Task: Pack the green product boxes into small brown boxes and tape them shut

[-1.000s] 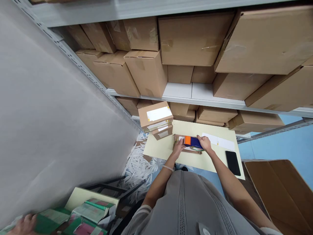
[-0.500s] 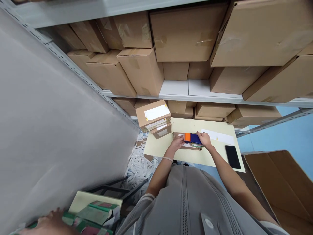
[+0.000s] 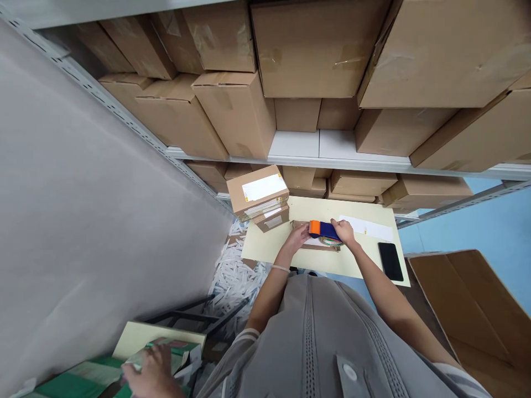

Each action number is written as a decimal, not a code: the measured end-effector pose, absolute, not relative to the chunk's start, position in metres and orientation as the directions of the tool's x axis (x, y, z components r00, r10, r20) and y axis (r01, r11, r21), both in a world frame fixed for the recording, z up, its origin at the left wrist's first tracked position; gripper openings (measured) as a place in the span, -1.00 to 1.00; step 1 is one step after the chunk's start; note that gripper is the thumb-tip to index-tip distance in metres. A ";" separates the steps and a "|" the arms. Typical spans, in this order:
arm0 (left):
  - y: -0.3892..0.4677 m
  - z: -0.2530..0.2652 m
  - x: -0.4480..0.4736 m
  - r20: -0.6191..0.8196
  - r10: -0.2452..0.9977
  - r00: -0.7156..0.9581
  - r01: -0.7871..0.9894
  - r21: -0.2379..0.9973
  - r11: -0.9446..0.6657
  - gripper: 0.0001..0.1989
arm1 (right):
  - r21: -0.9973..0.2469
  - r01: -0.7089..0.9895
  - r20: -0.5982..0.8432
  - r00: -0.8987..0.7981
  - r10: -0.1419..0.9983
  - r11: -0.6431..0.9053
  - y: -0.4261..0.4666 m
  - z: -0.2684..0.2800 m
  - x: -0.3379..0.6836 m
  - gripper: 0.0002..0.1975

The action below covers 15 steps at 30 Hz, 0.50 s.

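Observation:
A tape dispenser (image 3: 327,230) with an orange end and a dark blue body lies across a small cardboard box (image 3: 321,247) on the cream tabletop (image 3: 265,243). My right hand (image 3: 343,230) is closed round the dispenser's right end, and a roll of tape shows beneath it. At the box's left end, my left hand (image 3: 297,237) grips the carton, its fingertips close to the orange end. Part of the box is hidden under the dispenser and my hands.
Stacked labelled boxes (image 3: 265,190) stand at the table's left rear. White paper (image 3: 369,228) and a black phone (image 3: 390,261) lie to the right. Shelves of cartons (image 3: 236,113) rise ahead. Another person's hand (image 3: 153,370) touches green packages (image 3: 87,378) at lower left.
The view has shifted slightly. My hands keep nearly the same place, with the dispenser's orange end a little clearer of my left fingers. The other person's hand has moved right over the green packages.

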State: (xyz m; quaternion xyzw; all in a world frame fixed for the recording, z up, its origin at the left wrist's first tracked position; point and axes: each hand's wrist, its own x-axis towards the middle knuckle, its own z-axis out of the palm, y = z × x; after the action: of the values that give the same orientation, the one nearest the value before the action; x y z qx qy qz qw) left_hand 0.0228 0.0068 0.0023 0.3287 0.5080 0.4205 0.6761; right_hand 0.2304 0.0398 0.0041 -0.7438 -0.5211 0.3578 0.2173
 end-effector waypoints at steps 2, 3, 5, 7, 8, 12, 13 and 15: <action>0.004 0.003 0.022 -0.445 0.881 0.158 -0.235 0.850 0.471 -0.65 | -0.726 0.551 -0.350 0.218 0.911 -0.411 0.042 0.006 0.230 -0.51; 0.001 0.003 0.023 -0.456 0.874 0.167 -0.234 0.843 0.484 -0.66 | -0.743 0.507 -0.378 0.221 0.899 -0.437 0.043 0.008 0.230 -0.54; -0.003 0.005 0.025 -0.469 0.864 0.180 -0.232 0.834 0.501 -0.69 | -0.781 0.399 -0.438 0.199 0.877 -0.481 0.045 0.012 0.229 -0.59; -0.006 0.009 0.029 -0.466 0.865 0.187 -0.231 0.835 0.500 -0.74 | -0.813 0.279 -0.492 0.138 0.860 -0.510 0.046 0.017 0.228 -0.59; -0.007 0.011 0.032 -0.456 0.870 0.189 -0.232 0.840 0.491 -0.74 | -0.824 0.221 -0.513 0.097 0.853 -0.521 0.046 0.019 0.227 -0.58; -0.002 0.030 0.041 -0.373 0.906 0.198 -0.224 0.883 0.412 -0.70 | -0.832 0.022 -0.554 -0.077 0.829 -0.554 0.042 0.030 0.222 -0.50; 0.001 0.037 0.042 -0.333 0.921 0.200 -0.214 0.903 0.373 -0.70 | -0.829 -0.022 -0.553 -0.113 0.826 -0.558 0.041 0.033 0.221 -0.49; 0.006 0.054 0.043 -0.240 0.950 0.199 -0.197 0.940 0.279 -0.69 | -0.825 -0.108 -0.535 -0.171 0.828 -0.555 0.037 0.039 0.220 -0.48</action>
State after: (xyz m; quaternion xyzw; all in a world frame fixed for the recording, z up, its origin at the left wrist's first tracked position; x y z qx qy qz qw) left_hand 0.0433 0.0056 0.0539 0.4115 0.4576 0.4374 0.6557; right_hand 0.2196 0.0371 0.0391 -0.5475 -0.3285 0.6912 0.3384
